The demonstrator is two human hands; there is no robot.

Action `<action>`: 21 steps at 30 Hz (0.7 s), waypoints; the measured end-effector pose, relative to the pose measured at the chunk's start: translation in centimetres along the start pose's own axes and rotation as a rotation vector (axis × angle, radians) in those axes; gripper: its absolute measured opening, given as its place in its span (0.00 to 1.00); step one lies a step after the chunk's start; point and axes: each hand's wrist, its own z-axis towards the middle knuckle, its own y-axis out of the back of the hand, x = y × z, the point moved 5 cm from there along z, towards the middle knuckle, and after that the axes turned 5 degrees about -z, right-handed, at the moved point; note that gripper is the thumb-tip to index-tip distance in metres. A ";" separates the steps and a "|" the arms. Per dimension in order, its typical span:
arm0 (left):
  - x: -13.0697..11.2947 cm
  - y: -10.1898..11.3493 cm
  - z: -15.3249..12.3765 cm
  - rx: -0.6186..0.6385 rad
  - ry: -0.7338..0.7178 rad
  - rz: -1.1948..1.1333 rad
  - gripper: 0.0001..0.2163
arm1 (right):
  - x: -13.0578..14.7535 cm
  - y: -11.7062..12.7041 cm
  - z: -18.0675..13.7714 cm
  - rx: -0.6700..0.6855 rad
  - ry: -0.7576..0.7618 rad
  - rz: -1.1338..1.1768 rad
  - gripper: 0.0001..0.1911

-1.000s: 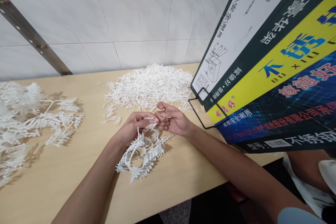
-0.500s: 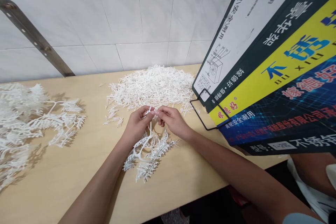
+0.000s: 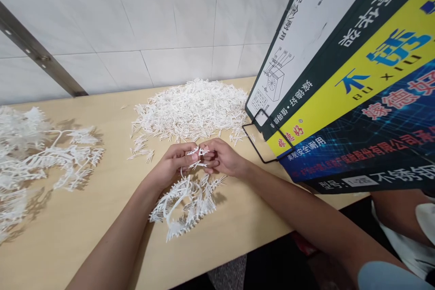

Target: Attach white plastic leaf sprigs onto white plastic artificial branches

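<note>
Over the table, my left hand (image 3: pixel 171 163) is closed on a branched white plastic sprue (image 3: pixel 170 210), whose looped stem and rows of thin prongs hang below the fingers. My right hand (image 3: pixel 226 158) meets it at the fingertips, its thumb and forefinger pinched on small white prongs at the sprue's upper end. Some small forked white pieces (image 3: pixel 200 164) show between the two hands. Just beyond them lies a wide heap of loose small white plastic pieces (image 3: pixel 193 104).
More tangled white sprues (image 3: pixel 50 154) lie at the left of the wooden table (image 3: pixel 112 217). A large printed cardboard box (image 3: pixel 326 99) leans at the right, with a black wire frame (image 3: pixel 268 138) at its corner. Behind is a tiled wall (image 3: pixel 190 13). Part of another person (image 3: pixel 396 217) shows at the far right.
My hands have turned a little, and the sprue has swung slightly left and tilted. More small forked pieces now show between my fingers. The whole view has shifted slightly.
</note>
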 end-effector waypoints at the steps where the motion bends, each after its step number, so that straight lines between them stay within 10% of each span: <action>1: -0.1 -0.1 -0.1 0.015 0.009 -0.019 0.17 | 0.0 -0.2 0.0 0.048 0.004 0.028 0.14; 16: 1.1 0.0 -0.8 0.276 -0.048 -0.245 0.21 | -0.3 -3.3 -1.8 0.545 0.000 0.352 0.20; 21: 0.1 1.0 -0.5 0.101 -0.108 -0.225 0.19 | 1.1 -1.8 -1.1 0.202 0.108 0.028 0.14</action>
